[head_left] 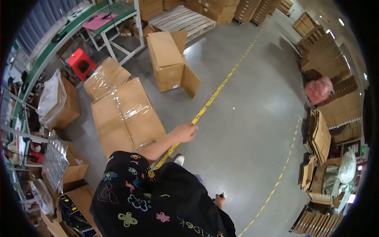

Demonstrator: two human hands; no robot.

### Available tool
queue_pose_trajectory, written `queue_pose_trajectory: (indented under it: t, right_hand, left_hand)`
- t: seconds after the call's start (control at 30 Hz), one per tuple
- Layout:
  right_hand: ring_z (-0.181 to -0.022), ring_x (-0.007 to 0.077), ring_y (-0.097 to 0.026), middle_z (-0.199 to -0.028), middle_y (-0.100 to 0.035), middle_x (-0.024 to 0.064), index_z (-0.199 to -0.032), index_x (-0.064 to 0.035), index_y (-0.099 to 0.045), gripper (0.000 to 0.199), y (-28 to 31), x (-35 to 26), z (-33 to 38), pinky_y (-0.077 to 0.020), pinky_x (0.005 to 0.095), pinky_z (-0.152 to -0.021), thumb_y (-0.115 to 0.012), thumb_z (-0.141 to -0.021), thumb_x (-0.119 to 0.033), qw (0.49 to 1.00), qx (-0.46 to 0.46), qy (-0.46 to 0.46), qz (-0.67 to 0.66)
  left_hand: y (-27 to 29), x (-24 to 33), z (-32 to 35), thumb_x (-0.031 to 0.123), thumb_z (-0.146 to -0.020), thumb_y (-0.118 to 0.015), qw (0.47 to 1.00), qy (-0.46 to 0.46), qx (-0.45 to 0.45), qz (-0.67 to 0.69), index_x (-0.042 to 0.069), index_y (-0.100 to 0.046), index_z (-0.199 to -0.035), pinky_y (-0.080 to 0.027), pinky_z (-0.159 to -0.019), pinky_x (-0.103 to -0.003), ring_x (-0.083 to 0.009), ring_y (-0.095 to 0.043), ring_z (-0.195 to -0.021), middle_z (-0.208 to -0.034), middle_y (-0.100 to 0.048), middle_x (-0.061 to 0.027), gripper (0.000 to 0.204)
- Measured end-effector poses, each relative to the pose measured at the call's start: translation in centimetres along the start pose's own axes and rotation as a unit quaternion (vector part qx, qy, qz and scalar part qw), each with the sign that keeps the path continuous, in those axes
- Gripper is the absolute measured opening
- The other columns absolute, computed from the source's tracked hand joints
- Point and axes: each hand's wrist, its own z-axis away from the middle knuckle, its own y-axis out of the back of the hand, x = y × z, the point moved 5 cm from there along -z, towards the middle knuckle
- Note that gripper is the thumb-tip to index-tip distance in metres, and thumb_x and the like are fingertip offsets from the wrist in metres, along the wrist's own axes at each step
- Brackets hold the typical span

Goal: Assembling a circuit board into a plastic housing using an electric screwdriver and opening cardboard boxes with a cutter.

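Observation:
My left hand (185, 133) is held out over the grey floor beside a yellow floor line (215, 93). Its fingers are loosely bent and a little apart, and I see nothing in them. Left of that arm lie flat brown cartons (130, 114) with clear tape or film across them. Low on my right side, my right hand (219, 202) is closed around a small dark object (222, 195); too little of it shows to tell its kind. A white shoe (179, 159) shows below my black patterned top (158, 197).
Ahead stands an open carton (167, 63) with flaps spread, before a wooden pallet (183, 21). A red stool (81, 64) and a green-topped workbench (114, 23) are at left. Along the right stand stacked flat cardboard (339, 98) and a pink plastic bag (318, 90).

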Motion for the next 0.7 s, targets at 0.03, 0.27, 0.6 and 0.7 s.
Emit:
queue_pose_trajectory:
  t: [0.03,0.27,0.6,0.7]
  right_hand:
    - [-0.050,0.0197,-0.053,-0.056,-0.054,0.0076,-0.060,0.0026,-0.053,0.026,0.3,-1.0,0.3,-0.0433,0.0384,-0.048,-0.067,-0.070,-0.016,0.999,-0.023,-0.043,0.005]
    - [-0.048,0.0188,-0.053,-0.056,-0.055,0.0079,-0.060,0.0017,-0.053,0.029,-7.8,1.4,-12.0,-0.0434,0.0368,-0.046,-0.067,-0.072,-0.021,1.000,0.018,-0.023,-0.001]
    - [-0.045,0.0176,-0.052,-0.056,-0.055,0.0079,-0.062,0.0006,-0.053,0.033,-10.2,-16.8,-36.0,-0.0429,0.0351,-0.043,-0.067,-0.075,-0.026,0.982,0.147,0.119,-0.010]
    - [-0.055,0.0142,-0.055,-0.065,-0.057,0.0061,-0.075,-0.0041,-0.056,0.031,-11.1,-34.7,-34.6,-0.0450,0.0285,-0.048,-0.060,-0.086,-0.033,0.977,-0.098,-0.031,-0.188]
  left_hand:
    - [1.2,-0.8,-1.6,0.016,-0.082,-0.054,1.000,0.017,0.004,-0.003,0.008,-0.054,-0.108,-0.047,-0.079,-0.044,-0.0313,-0.058,-0.096,-0.100,-0.060,-0.0122,0.028]
    - [-6.8,-10.0,-9.5,0.020,-0.080,-0.057,0.978,0.129,-0.092,0.138,0.006,-0.060,-0.101,-0.050,-0.067,-0.040,-0.0272,-0.064,-0.076,-0.083,-0.064,-0.0124,0.025]
    - [-4.3,-24.1,-20.7,0.017,-0.073,-0.055,0.912,0.367,-0.072,0.167,0.002,-0.068,-0.088,-0.053,-0.070,-0.039,-0.0273,-0.065,-0.075,-0.083,-0.068,-0.0150,0.025]
    - [2.2,-29.2,-24.4,0.019,-0.076,-0.053,0.902,0.417,-0.003,0.113,0.001,-0.067,-0.088,-0.051,-0.079,-0.041,-0.0346,-0.063,-0.093,-0.098,-0.065,-0.0212,0.025]
